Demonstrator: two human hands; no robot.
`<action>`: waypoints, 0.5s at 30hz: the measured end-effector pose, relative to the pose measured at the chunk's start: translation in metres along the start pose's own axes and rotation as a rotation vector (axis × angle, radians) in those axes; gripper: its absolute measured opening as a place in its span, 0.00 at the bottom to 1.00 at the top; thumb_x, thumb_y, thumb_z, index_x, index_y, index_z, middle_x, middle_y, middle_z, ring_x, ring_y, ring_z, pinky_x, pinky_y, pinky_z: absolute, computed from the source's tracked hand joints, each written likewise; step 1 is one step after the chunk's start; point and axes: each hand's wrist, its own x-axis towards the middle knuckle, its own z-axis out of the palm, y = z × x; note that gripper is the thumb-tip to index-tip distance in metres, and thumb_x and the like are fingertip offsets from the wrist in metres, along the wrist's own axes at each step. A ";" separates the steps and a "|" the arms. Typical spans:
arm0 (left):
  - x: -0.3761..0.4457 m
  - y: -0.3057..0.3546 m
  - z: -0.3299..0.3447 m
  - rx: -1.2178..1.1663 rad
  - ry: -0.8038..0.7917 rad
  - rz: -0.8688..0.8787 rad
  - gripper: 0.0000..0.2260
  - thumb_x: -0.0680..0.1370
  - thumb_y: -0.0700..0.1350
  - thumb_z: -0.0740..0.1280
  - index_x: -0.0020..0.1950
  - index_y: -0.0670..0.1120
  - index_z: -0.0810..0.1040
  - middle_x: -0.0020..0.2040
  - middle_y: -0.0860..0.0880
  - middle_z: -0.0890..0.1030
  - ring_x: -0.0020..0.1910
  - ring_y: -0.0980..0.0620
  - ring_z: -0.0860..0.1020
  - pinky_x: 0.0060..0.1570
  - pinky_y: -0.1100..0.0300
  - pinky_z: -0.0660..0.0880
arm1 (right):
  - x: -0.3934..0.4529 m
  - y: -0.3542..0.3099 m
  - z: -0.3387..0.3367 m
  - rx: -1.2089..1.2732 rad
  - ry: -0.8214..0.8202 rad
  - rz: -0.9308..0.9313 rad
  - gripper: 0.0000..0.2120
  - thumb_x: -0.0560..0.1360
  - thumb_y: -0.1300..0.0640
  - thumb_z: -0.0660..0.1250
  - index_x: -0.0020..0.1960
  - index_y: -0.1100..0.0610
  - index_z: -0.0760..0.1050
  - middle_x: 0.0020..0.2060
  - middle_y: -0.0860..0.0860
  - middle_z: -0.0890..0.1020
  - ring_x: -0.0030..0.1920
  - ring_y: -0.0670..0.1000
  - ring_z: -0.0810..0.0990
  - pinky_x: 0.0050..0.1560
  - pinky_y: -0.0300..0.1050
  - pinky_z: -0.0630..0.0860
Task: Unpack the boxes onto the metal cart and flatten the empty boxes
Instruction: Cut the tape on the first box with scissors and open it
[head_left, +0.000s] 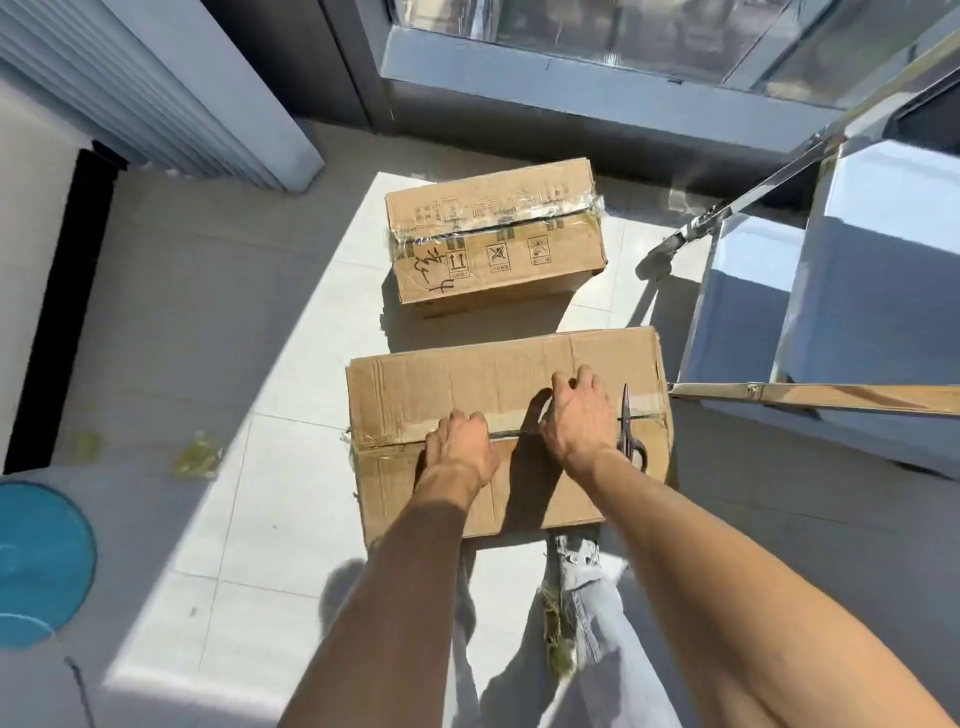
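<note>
A large cardboard box (457, 384) lies on the tiled floor right in front of me, its top flaps meeting at a taped centre seam. My left hand (460, 447) has its fingertips curled into the seam, gripping the near flap's edge. My right hand (579, 415) curls over the far flap's edge at the same seam. A pair of scissors (628, 431) lies on the box top just right of my right hand. A second, smaller box (493, 239), taped shut, sits farther back. The metal cart (852, 291) stands at the right.
A blue round object (41, 561) sits at the left edge. Small yellowish scraps (197, 454) lie on the floor to the left. A glass door frame (571, 93) runs along the back. My leg in light trousers (587, 597) is just behind the near box.
</note>
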 end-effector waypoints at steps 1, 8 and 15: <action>-0.002 0.000 0.007 0.028 -0.023 -0.010 0.14 0.81 0.46 0.59 0.65 0.45 0.72 0.62 0.42 0.73 0.61 0.42 0.73 0.60 0.50 0.69 | -0.003 0.006 0.004 -0.016 0.030 0.067 0.25 0.74 0.51 0.68 0.67 0.57 0.65 0.64 0.60 0.67 0.62 0.60 0.68 0.60 0.54 0.70; 0.008 0.000 0.031 0.024 0.025 -0.024 0.13 0.79 0.44 0.59 0.63 0.43 0.73 0.61 0.42 0.72 0.61 0.43 0.71 0.61 0.48 0.67 | -0.016 0.036 0.043 0.236 0.017 0.558 0.26 0.74 0.56 0.65 0.68 0.61 0.59 0.64 0.63 0.66 0.62 0.62 0.68 0.61 0.53 0.67; 0.019 0.011 0.048 0.072 0.078 -0.083 0.15 0.77 0.45 0.61 0.63 0.43 0.72 0.60 0.43 0.72 0.61 0.44 0.71 0.63 0.49 0.66 | -0.011 0.036 0.060 0.253 0.071 0.454 0.25 0.72 0.61 0.67 0.66 0.58 0.60 0.58 0.61 0.69 0.59 0.61 0.69 0.55 0.54 0.71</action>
